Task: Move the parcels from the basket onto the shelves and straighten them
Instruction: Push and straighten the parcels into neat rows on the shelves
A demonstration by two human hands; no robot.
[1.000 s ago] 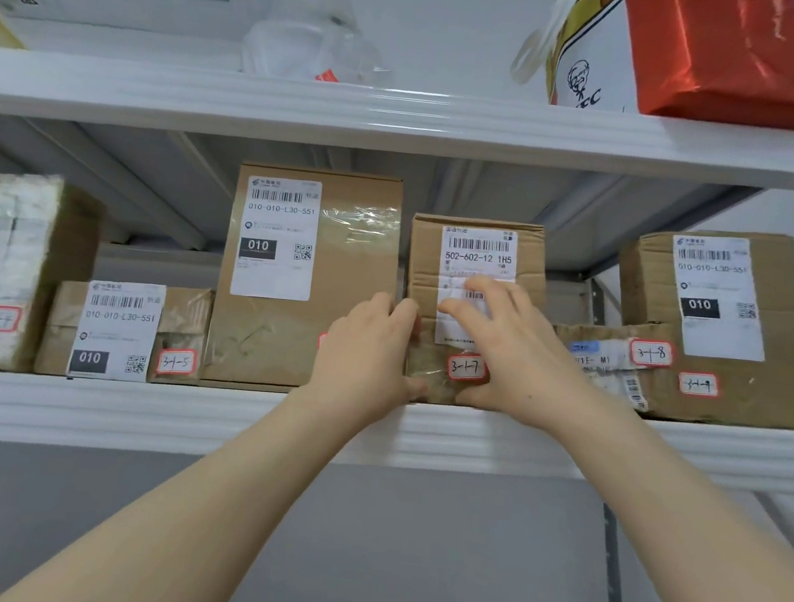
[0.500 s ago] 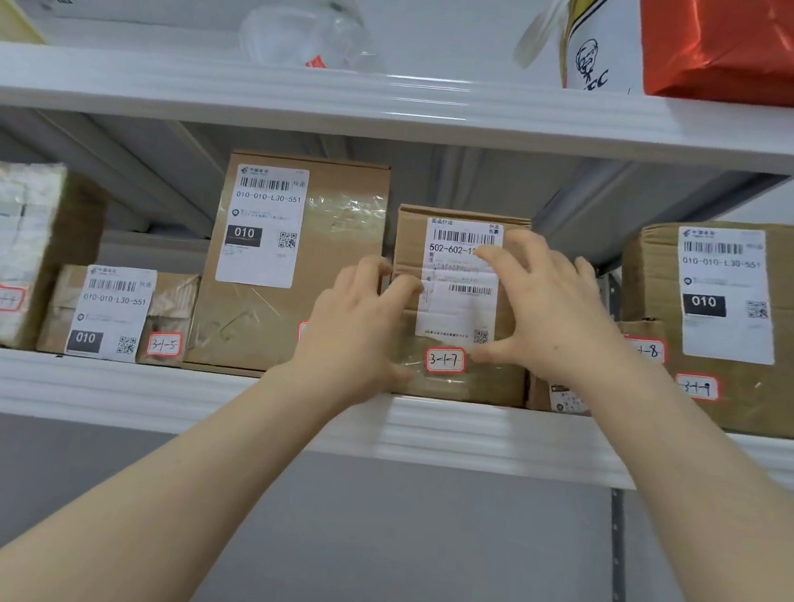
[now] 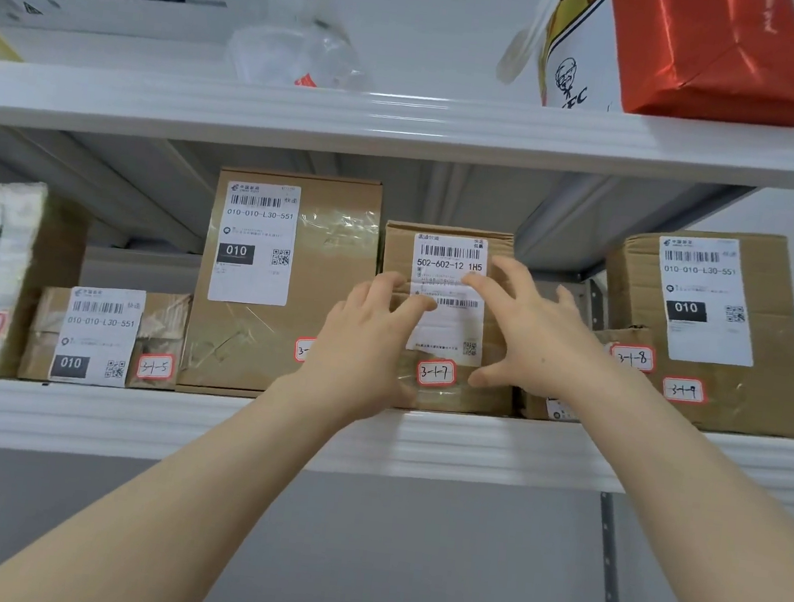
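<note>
Fingers (image 3: 497, 282) of the right hand (image 3: 544, 350) are fanning wide over the right half of the parcel tagged 3-1-7 (image 3: 445, 262), with the thumb reaching low beside the red-edged tag. The left hand (image 3: 365, 346) is resting its bent fingertips (image 3: 411, 309) on the left half of the same face. Neither hand is wrapping round the box. That parcel is standing upright at the centre of the frame on the middle shelf (image 3: 128, 419), with its label facing out. Flat frontal contact like this is probably serving to nudge the box square with the shelf's front lip and keep the label readable. I am judging the placing as done and the straightening as under way.

Left of it in the frame, the tall parcel (image 3: 283, 338) is sitting just beside it, with only a thin dark gap showing between them. On the right, the low parcel tagged 3-1-8 (image 3: 626, 335) is lying close by, partly hidden behind the right wrist. The big parcel tagged 3-1-9 (image 3: 773, 340) is standing beyond that. Sideways room is therefore running short, and any correction is likely calling for a small twist or a push backward, where shadowed space is showing. Above, open air is separating the box top from the upper shelf (image 3: 403, 125). The basket is not appearing in view.
</note>
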